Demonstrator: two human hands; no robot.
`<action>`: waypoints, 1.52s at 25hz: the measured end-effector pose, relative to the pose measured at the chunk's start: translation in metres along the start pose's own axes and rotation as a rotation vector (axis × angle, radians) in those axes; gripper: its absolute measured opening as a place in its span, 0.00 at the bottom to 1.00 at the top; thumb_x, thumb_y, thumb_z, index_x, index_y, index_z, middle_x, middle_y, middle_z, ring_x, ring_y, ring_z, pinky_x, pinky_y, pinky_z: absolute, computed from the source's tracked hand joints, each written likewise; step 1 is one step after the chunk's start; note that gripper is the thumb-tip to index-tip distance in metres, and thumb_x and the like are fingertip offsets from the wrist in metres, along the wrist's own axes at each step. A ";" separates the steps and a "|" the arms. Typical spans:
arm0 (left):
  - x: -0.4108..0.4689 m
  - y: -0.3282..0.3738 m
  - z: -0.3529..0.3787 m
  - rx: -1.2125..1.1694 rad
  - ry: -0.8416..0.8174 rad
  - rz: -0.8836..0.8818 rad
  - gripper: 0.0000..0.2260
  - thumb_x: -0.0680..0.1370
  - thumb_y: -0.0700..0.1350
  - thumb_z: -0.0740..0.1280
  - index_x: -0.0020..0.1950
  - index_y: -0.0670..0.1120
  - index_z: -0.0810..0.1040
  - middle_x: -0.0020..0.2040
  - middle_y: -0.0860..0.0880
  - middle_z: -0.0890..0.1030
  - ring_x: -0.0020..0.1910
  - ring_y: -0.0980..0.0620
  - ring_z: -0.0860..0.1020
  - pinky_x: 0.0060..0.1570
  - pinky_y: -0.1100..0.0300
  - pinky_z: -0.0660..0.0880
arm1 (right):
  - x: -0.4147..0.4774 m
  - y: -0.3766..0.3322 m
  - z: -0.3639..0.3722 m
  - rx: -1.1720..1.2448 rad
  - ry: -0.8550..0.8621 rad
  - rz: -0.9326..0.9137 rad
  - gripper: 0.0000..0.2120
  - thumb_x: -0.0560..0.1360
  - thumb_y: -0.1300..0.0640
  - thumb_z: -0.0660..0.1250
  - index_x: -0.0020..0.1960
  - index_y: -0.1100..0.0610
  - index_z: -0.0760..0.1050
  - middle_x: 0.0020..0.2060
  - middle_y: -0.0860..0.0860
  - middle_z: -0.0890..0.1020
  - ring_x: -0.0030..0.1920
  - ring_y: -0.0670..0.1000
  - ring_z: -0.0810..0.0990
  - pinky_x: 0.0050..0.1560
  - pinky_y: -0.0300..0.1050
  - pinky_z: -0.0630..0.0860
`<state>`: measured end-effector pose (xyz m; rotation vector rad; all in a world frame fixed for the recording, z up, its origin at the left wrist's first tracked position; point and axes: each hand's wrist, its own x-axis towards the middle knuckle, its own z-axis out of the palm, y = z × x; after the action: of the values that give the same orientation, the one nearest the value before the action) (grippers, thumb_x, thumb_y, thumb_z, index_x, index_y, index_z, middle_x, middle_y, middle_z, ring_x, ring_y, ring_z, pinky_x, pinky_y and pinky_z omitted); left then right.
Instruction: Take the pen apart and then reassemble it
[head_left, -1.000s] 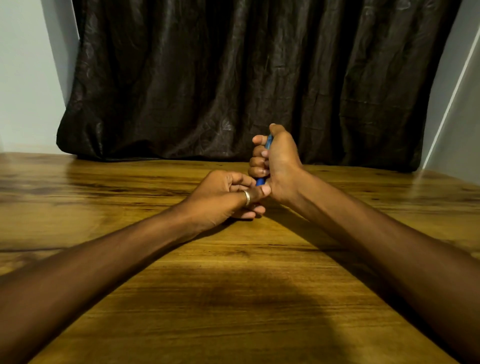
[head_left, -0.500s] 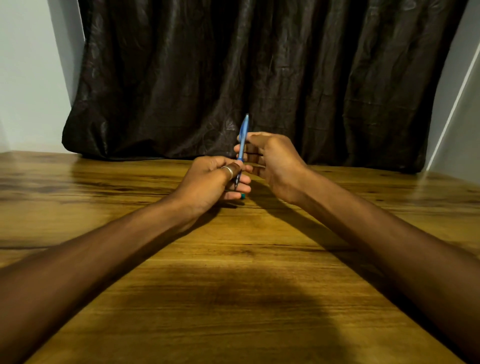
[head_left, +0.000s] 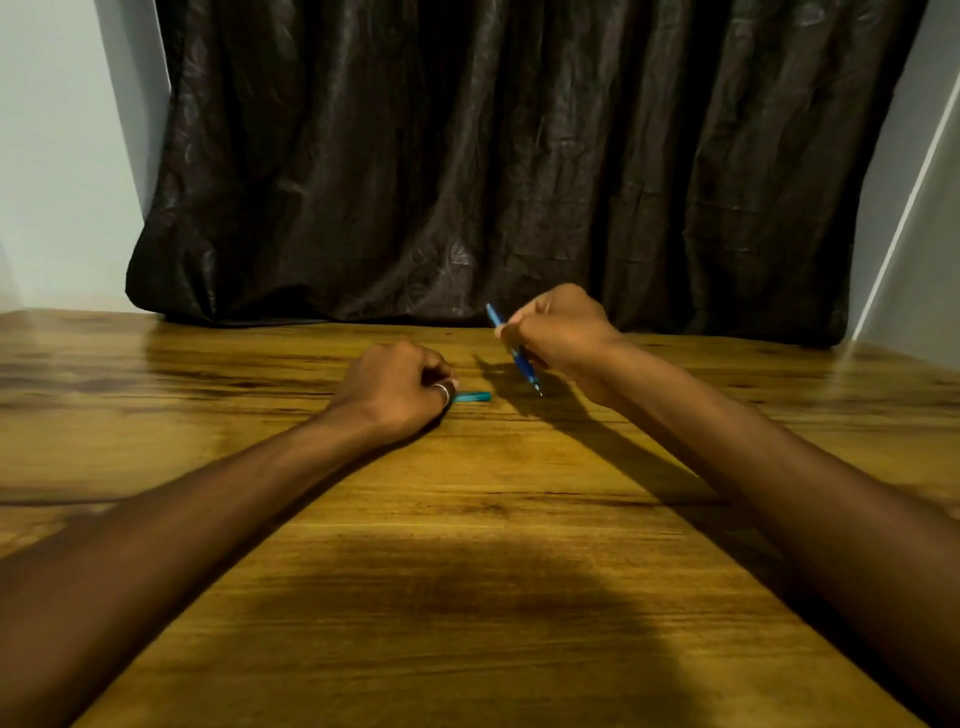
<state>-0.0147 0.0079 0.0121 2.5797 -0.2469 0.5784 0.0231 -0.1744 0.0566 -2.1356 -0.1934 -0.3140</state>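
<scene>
The dismantling looks just begun: the left hand pinches the teal cap lying on the wooden surface, while right of the cap the right hand grips the blue pen body, tip down, likely next unscrewed.

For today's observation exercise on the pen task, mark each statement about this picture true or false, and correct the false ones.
1. The right hand holds the blue pen body with its tip pointing down. True.
2. The teal pen cap is still fitted on the pen. False: it lies flat on the wooden table, apart from the pen.
3. The left hand is at the cap's end, on the table. True.
4. The left hand wears no ring. False: a silver ring shows on one finger.
5. A dark curtain hangs behind the table. True.
</scene>
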 end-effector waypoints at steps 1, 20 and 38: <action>0.002 0.000 0.002 0.023 -0.006 -0.001 0.07 0.79 0.50 0.70 0.55 0.53 0.86 0.51 0.54 0.86 0.48 0.57 0.80 0.43 0.62 0.73 | 0.000 0.002 0.001 -0.095 -0.028 0.007 0.04 0.72 0.56 0.74 0.43 0.56 0.84 0.40 0.53 0.86 0.43 0.51 0.85 0.47 0.53 0.84; 0.010 0.017 0.021 -0.067 0.056 -0.106 0.04 0.74 0.48 0.76 0.42 0.49 0.88 0.38 0.54 0.87 0.40 0.57 0.82 0.40 0.59 0.80 | -0.020 -0.001 0.012 -0.533 -0.184 -0.014 0.13 0.64 0.54 0.76 0.26 0.55 0.77 0.17 0.46 0.76 0.24 0.42 0.75 0.22 0.36 0.64; 0.005 0.022 0.021 -0.057 0.112 -0.152 0.08 0.73 0.47 0.72 0.37 0.47 0.87 0.34 0.50 0.86 0.36 0.52 0.83 0.39 0.50 0.82 | -0.016 0.004 0.014 -0.481 -0.133 0.004 0.16 0.65 0.50 0.73 0.23 0.57 0.77 0.18 0.48 0.78 0.21 0.43 0.78 0.17 0.33 0.64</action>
<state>-0.0089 -0.0217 0.0067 2.4747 -0.0287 0.6466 0.0110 -0.1654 0.0416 -2.6354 -0.2058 -0.2313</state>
